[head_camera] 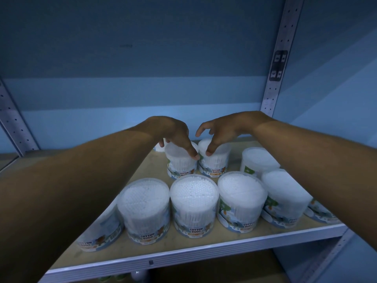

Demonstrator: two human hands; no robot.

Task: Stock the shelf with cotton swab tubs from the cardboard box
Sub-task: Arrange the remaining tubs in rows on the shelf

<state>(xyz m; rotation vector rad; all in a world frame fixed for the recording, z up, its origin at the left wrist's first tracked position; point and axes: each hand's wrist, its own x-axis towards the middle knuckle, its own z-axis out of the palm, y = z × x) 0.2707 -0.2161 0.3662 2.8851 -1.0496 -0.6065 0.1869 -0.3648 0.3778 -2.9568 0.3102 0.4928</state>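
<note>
Blue-walled metal shelving, its wooden shelf board partly filled with cotton swab tubs; no cardboard box shows.

Both arms reach over the front row so it stays undisturbed while the back row is built. The left hand drapes over one rear tub, fingers clasped round its lid; the right hand arches above the neighbouring rear tub, thumb touching the rim, fingers spread and lifted. The two tubs stand touching, probably nudged together to save room, labels facing front for shoppers.
</note>
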